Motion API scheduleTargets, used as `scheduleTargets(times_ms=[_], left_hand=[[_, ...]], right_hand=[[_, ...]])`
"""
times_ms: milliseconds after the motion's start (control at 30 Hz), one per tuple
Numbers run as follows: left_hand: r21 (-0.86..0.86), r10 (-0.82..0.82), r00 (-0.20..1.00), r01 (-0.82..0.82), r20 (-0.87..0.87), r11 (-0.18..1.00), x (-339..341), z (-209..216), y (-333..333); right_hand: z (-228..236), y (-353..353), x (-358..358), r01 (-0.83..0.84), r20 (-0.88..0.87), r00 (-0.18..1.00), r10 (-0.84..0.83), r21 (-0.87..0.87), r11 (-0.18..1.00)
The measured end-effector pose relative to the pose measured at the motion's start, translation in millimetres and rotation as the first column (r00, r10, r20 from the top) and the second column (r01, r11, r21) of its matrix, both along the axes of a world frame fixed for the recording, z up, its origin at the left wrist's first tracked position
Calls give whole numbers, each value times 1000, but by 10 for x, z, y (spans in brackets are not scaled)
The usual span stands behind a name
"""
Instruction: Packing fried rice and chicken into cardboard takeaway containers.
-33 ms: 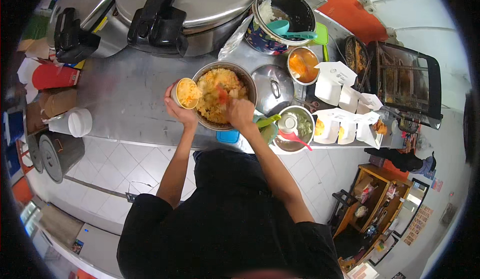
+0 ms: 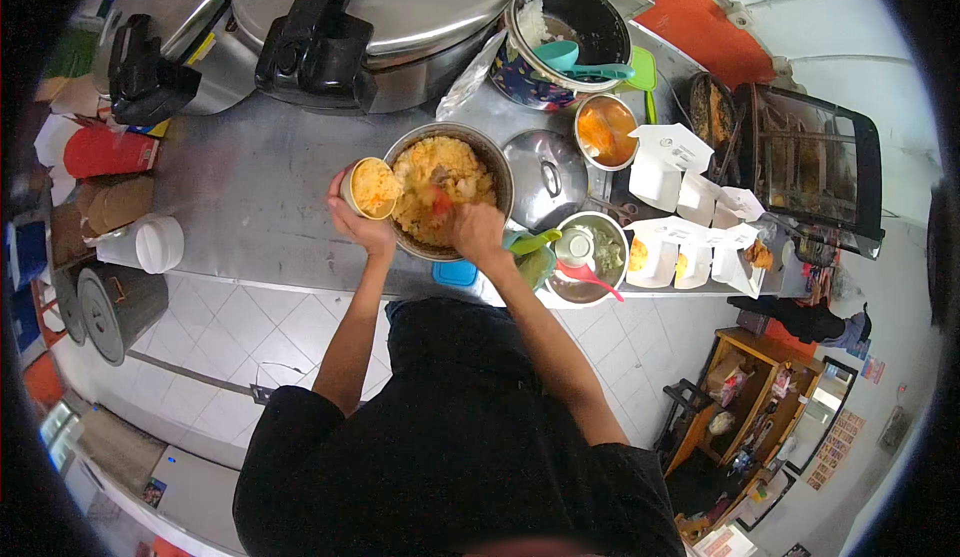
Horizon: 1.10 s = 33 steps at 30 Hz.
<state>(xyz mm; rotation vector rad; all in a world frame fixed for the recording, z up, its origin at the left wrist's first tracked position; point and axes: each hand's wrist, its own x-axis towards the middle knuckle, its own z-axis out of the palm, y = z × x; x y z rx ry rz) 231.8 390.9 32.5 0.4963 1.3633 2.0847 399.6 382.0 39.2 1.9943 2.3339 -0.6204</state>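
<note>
My left hand (image 2: pixel 355 215) is closed around a paper cup (image 2: pixel 375 189) filled with orange-yellow rice, tilted at the left rim of a metal pot (image 2: pixel 507 185). Yellow rice with orange bits (image 2: pixel 438 165) fills the pot. My right hand (image 2: pixel 478 229) is closed over the pot's right side. From its fingers a red utensil (image 2: pixel 440 200), probably a spoon, reaches into the rice; the hand hides its handle. A metal lid (image 2: pixel 545 172) lies right of the pot.
To the right are a bowl with a pink-red spoon (image 2: pixel 590 279), a pan of orange sauce (image 2: pixel 606 132) and open white food boxes (image 2: pixel 655 267). Behind stands a rice pot (image 2: pixel 530 82) with a teal ladle (image 2: pixel 560 55). Large steel cookers (image 2: pixel 420 82) line the back left.
My right hand and the red utensil have shifted slightly left and toward me within the pot. The left hand and cup stay nearly in place.
</note>
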Motion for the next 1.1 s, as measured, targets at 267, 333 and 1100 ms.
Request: scheduleTargets(times_ms=[267, 333, 1100], left_hand=[[-24, -41, 992, 44, 122, 999, -80, -36, 49], [-27, -78, 975, 86, 209, 996, -145, 59, 77], [-179, -515, 450, 853, 729, 491, 255, -40, 389]], right_hand=[[213, -95, 236, 84, -319, 936, -151, -216, 973], [383, -126, 472, 100, -360, 913, -192, -259, 961], [1384, -349, 474, -125, 152, 986, 74, 360, 924]])
